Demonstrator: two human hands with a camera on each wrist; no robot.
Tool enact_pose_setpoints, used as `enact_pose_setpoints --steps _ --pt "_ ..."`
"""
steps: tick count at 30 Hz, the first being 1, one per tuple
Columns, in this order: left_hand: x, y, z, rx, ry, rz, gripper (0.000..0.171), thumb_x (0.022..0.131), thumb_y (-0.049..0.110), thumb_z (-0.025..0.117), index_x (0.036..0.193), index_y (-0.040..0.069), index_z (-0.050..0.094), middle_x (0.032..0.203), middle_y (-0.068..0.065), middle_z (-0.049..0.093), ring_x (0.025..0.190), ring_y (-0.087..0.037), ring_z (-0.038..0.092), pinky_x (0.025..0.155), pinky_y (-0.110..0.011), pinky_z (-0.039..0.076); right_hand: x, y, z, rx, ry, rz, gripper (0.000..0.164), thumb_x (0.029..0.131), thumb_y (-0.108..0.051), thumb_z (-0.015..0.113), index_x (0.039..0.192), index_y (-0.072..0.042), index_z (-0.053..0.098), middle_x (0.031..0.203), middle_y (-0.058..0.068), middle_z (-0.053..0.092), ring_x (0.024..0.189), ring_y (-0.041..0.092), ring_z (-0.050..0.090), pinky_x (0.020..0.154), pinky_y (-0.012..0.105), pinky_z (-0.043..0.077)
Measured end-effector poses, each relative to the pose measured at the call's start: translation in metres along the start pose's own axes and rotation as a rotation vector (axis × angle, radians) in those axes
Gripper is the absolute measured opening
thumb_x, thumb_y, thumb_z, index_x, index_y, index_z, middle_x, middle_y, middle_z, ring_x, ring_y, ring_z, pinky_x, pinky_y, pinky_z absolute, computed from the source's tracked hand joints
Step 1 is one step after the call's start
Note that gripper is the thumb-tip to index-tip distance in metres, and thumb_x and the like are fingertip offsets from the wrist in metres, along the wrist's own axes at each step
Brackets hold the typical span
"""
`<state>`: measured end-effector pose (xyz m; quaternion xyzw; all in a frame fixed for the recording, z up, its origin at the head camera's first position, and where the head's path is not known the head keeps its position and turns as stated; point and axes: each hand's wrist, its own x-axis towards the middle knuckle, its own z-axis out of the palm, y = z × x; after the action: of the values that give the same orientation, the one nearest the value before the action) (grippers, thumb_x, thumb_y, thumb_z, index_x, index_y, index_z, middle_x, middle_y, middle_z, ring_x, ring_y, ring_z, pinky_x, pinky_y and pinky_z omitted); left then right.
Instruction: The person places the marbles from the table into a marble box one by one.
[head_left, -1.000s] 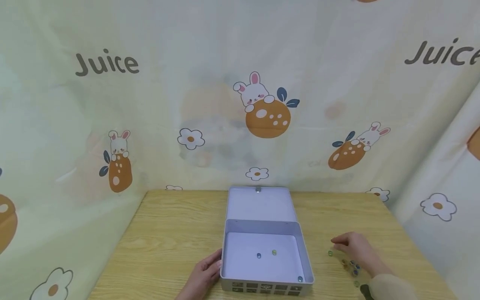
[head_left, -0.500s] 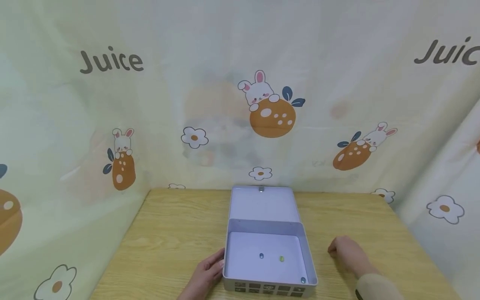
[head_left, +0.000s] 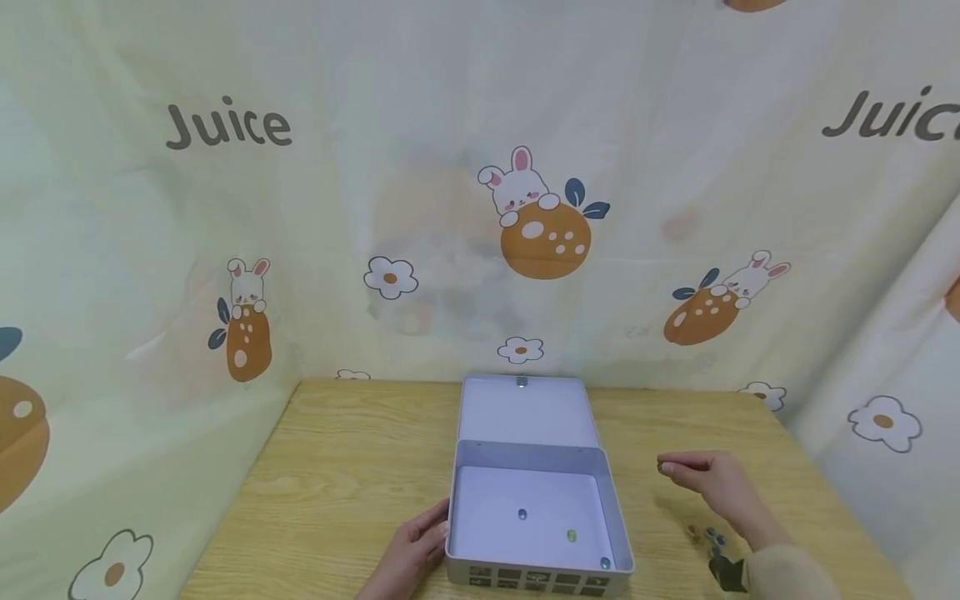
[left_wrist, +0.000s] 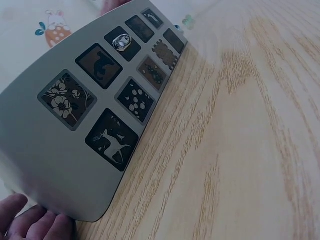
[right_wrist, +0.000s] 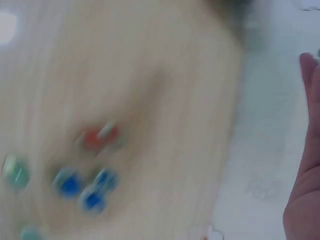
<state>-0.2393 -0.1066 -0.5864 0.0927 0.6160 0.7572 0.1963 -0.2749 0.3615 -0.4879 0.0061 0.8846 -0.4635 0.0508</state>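
Note:
A white hinged box lies with its lid folded back. Several glass marbles are spread over its floor, among them a yellow-green marble and a blue marble. My left hand rests against the box's left wall, its fingers at the corner in the left wrist view. To the right of the box, my right hand pinches a small marble above the table. Below that hand lie several loose marbles, including a red-orange marble and a blue marble, blurred in the right wrist view.
The wood-grain table ends at a patterned curtain hanging behind it and at both sides. Dark square pictures decorate the box's front wall. A metal clasp sits on the lid's far edge.
My right hand has come down over the loose green marble, pinched it and lifted it off the table. The yellow-green marble in the box has rolled nearer and rightward. My left hand stays at the box.

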Motion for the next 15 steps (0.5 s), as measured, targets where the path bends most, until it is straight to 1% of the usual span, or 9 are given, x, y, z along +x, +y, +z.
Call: enact_pose_setpoints --steps 2,3,4,5,6,8,10,13,15 --pt "0.0 0.0 -0.001 -0.002 0.0 0.003 0.065 0.108 0.021 0.05 0.155 -0.014 0.022 0.163 -0.032 0.02 0.151 -0.046 0.026 0.12 -0.038 0.042 0.0 -0.009 -0.002 0.12 -0.006 -0.005 0.044 0.101 -0.025 0.066 0.133 0.006 0.064 0.121 0.004 0.076 0.102 -0.001 0.069 0.092 0.025 0.061" --pt "-0.001 0.0 -0.001 -0.003 0.001 0.002 0.065 0.108 0.021 0.05 0.155 -0.014 0.022 0.163 -0.032 0.02 0.151 -0.046 0.026 0.12 -0.038 0.042 0.0 -0.013 -0.002 0.149 -0.005 -0.012 0.045 0.101 -0.025 0.065 0.134 0.005 0.064 0.121 0.002 0.076 0.101 -0.005 0.068 0.091 0.02 0.06" --pt "-0.001 0.0 -0.001 -0.004 0.002 0.002 0.065 0.108 0.021 0.05 0.154 -0.015 0.022 0.163 -0.032 0.021 0.151 -0.046 0.026 0.12 -0.038 0.042 -0.001 -0.018 -0.002 0.164 -0.008 -0.014 0.045 0.101 -0.026 0.065 0.135 0.004 0.063 0.121 0.001 0.076 0.101 -0.006 0.068 0.092 0.02 0.06" --pt "-0.001 0.0 -0.001 -0.005 0.004 0.0 0.065 0.108 0.02 0.051 0.154 -0.015 0.022 0.163 -0.033 0.021 0.15 -0.046 0.027 0.119 -0.038 0.043 -0.001 -0.023 -0.001 0.151 -0.012 -0.018 0.045 0.101 -0.027 0.065 0.135 0.003 0.064 0.122 0.001 0.076 0.102 -0.006 0.068 0.093 0.021 0.06" --pt "-0.001 0.0 -0.001 -0.006 0.007 -0.002 0.065 0.108 0.02 0.051 0.154 -0.015 0.023 0.163 -0.033 0.021 0.15 -0.046 0.027 0.119 -0.038 0.043 0.0 -0.029 0.001 0.122 -0.008 -0.022 0.044 0.101 -0.029 0.066 0.134 0.0 0.066 0.122 0.001 0.076 0.103 -0.005 0.068 0.095 0.026 0.06" --pt "-0.002 -0.001 0.0 -0.008 0.007 0.002 0.065 0.108 0.02 0.051 0.154 -0.015 0.022 0.163 -0.033 0.021 0.15 -0.046 0.026 0.119 -0.038 0.043 0.002 -0.041 0.009 0.039 -0.023 -0.043 0.042 0.099 -0.033 0.067 0.13 -0.004 0.07 0.124 0.005 0.075 0.107 0.004 0.07 0.098 0.036 0.06" --pt "-0.001 -0.001 0.0 -0.008 0.011 0.004 0.064 0.108 0.019 0.05 0.154 -0.015 0.022 0.163 -0.033 0.02 0.151 -0.045 0.026 0.12 -0.039 0.042 0.007 -0.054 0.021 -0.047 -0.047 -0.074 0.037 0.098 -0.031 0.07 0.124 -0.006 0.074 0.121 0.009 0.076 0.107 0.013 0.071 0.097 0.044 0.061" --pt "-0.001 -0.001 0.0 0.001 0.013 0.005 0.066 0.108 0.021 0.051 0.154 -0.015 0.022 0.163 -0.033 0.02 0.151 -0.045 0.026 0.12 -0.039 0.042 0.017 -0.076 0.046 -0.167 -0.103 -0.161 0.023 0.095 -0.019 0.073 0.112 -0.005 0.079 0.111 0.012 0.078 0.1 0.021 0.072 0.085 0.041 0.063" --pt "0.0 -0.001 0.0 0.005 0.024 -0.005 0.066 0.107 0.023 0.052 0.154 -0.015 0.024 0.163 -0.032 0.022 0.151 -0.045 0.028 0.119 -0.037 0.044 0.024 -0.089 0.066 -0.273 -0.136 -0.213 0.014 0.091 -0.011 0.075 0.103 -0.005 0.081 0.102 0.008 0.079 0.093 0.019 0.071 0.08 0.037 0.063"
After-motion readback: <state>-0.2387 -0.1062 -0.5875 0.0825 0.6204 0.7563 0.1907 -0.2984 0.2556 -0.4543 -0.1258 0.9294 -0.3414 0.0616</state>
